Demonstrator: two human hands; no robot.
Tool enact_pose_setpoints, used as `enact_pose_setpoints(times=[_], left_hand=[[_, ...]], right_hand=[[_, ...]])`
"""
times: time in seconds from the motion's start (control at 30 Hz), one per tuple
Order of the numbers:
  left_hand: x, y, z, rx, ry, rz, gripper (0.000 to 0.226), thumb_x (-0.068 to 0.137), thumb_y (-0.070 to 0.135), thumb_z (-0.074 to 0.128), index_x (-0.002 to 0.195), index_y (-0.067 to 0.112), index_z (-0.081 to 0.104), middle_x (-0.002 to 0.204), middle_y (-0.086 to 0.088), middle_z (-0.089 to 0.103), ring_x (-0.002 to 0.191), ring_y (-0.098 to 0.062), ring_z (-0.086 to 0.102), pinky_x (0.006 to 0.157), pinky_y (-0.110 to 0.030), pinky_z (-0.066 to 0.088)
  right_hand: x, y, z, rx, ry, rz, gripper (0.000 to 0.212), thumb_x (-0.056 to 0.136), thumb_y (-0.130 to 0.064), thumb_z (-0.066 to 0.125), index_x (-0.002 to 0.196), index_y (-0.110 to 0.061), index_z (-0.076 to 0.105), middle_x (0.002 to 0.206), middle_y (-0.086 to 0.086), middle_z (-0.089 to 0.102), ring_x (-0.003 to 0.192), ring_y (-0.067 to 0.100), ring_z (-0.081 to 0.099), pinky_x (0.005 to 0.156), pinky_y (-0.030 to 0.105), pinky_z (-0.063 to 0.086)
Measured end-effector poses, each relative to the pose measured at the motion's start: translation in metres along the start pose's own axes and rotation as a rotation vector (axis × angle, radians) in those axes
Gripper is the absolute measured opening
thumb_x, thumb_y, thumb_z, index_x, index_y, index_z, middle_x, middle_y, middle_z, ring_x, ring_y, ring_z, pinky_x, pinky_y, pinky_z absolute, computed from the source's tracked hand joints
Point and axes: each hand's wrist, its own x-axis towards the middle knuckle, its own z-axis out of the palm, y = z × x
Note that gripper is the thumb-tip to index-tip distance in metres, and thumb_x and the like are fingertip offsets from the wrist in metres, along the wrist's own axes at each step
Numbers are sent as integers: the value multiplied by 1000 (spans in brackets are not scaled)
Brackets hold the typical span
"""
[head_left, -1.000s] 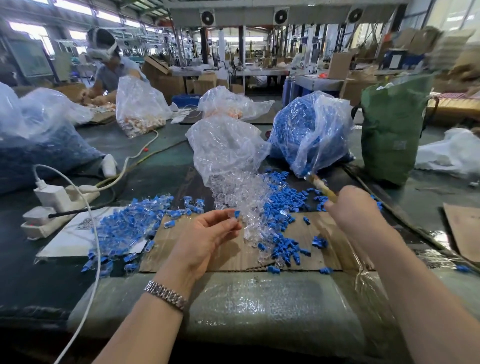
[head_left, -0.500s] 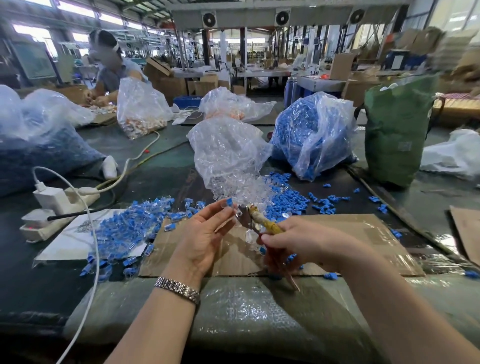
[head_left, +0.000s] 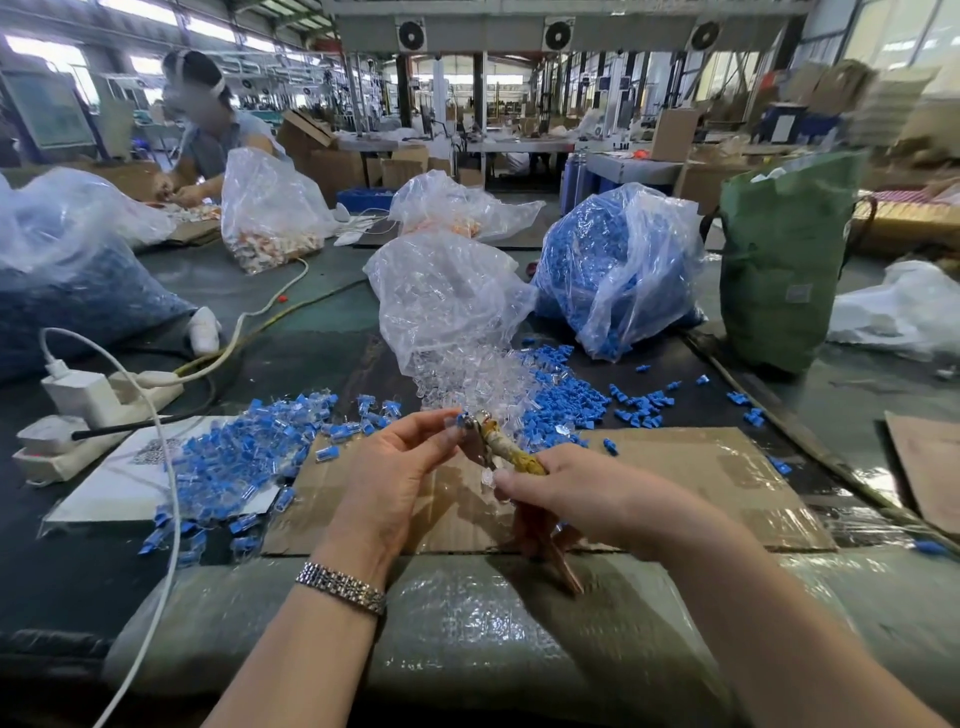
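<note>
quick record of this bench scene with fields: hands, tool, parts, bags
left hand: pinches a small blue part at its fingertips
right hand: grips a pliers-like tool, handle wrapped in tape, head at the part
under hands: cardboard sheet
left side: pile of blue pieces, partly on a white sheet
bags behind: clear bag spilling clear pieces; blue-filled bag to its right

Left hand (head_left: 396, 480) beside right hand (head_left: 574, 500), curled
</note>
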Motion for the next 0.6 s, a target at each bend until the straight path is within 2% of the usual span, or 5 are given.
enact_pose_setpoints(times=[0.2,0.33,0.43,0.5,0.6], left_hand=[[0,-3,3,15,2,14,22,75,13,75,96,18,82,100,-14,78,86,-19,74,68,-22,60],[-2,-3,3,135,87,111,18,78,18,78,96,22,82,97,-3,79,88,-13,74,73,-20,58],[1,-3,-6,361,371,211,15,89,13,75,91,28,76,93,5,78,88,-11,71,69,-15,52],[5,-3,-11,670,587,261,20,92,11,71,102,28,70,109,2,69,100,-15,63,83,-21,50],[1,-4,-4,966,553,373,28,90,8,66,114,24,66,113,3,54,108,-14,52,96,-30,47]], right_hand=[[7,2,15,-173,170,-7,44,101,-51,50,75,-17,60,59,-4,54,52,12,50,61,30,42],[3,-2,8,-60,94,6,43,101,-51,50,79,-17,63,55,-6,61,49,10,55,56,26,44],[-3,1,-12,-59,103,35,42,98,-54,54,80,-16,60,72,3,70,62,16,63,67,33,51],[-1,8,-28,-142,255,60,41,97,-52,57,77,-17,54,72,3,63,62,17,58,61,30,45],[9,23,-44,-433,500,175,38,97,-51,57,81,-16,53,80,2,62,67,19,59,56,30,42]])
